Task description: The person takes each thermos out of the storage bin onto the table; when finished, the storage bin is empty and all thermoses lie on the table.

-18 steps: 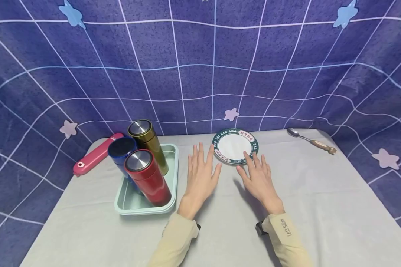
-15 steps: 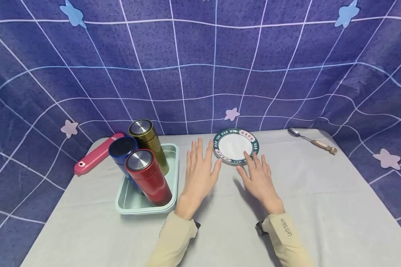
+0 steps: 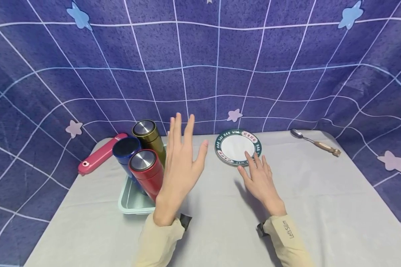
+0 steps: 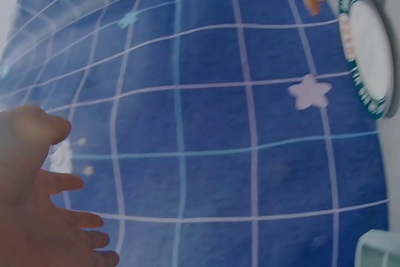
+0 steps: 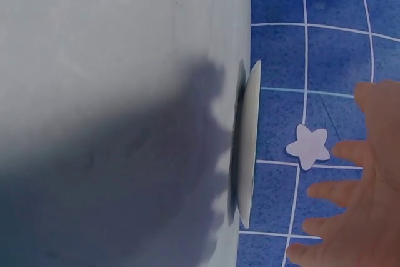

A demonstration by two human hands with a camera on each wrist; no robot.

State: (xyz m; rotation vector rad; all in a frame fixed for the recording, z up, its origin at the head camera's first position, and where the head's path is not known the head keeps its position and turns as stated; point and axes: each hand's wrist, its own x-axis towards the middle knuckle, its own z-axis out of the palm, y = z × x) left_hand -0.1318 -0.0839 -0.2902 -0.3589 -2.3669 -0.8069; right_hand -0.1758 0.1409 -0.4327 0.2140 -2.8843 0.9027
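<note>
My left hand (image 3: 180,163) is raised above the table with straight, spread fingers, holding nothing, right beside the red flask (image 3: 147,177). It partly hides the pale green tray (image 3: 130,202) in which the red, blue (image 3: 127,152) and gold flasks (image 3: 149,139) stand. My right hand (image 3: 260,180) lies flat on the grey table (image 3: 320,200), fingers spread, its fingertips just short of the green-rimmed white plate (image 3: 238,147). The plate's edge (image 5: 249,148) shows in the right wrist view, and its face (image 4: 369,48) in the left wrist view.
A pink case (image 3: 100,155) lies at the back left of the table. At the back right rests a spoon (image 3: 315,142) with a wooden handle. A blue grid-patterned cloth (image 3: 200,66) with stars hangs behind and around the table.
My left hand has lifted off the table and moved left and up toward the flasks. My right hand has stayed where it was.
</note>
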